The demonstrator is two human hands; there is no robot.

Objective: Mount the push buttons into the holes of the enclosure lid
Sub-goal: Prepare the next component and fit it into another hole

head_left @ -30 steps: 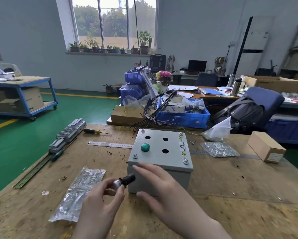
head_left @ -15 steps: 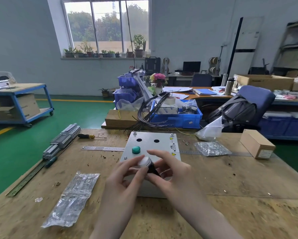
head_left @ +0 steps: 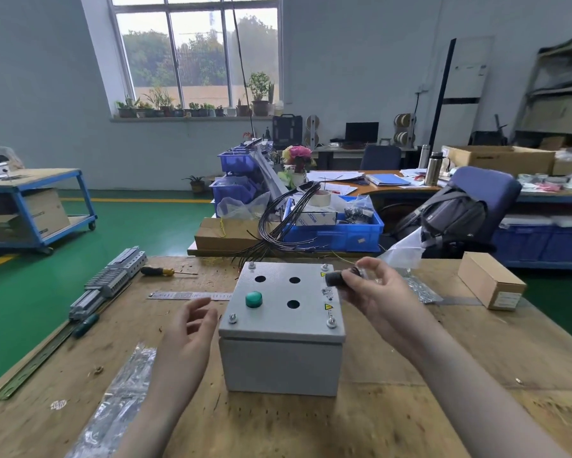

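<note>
A grey metal enclosure [head_left: 279,365] stands on the wooden bench, its lid [head_left: 307,320] facing up. A green push button [head_left: 254,299] sits in the lid's near-left hole; three other holes are bare. My right hand [head_left: 374,292] hovers over the lid's right edge and pinches a black push button [head_left: 336,279], held sideways. My left hand [head_left: 192,328] is just left of the box, fingers apart, holding nothing.
A clear plastic bag [head_left: 119,401] lies near left, another bag [head_left: 417,289] behind my right hand. A steel ruler [head_left: 188,295], screwdriver [head_left: 159,271], DIN rail with terminals [head_left: 109,282] and a cardboard box [head_left: 491,284] share the bench. Black wires [head_left: 278,226] hang from a blue crate behind.
The push button passed from both hands over the lid into my right hand alone, which moved to the right. My left hand let go and dropped to the box's left side.
</note>
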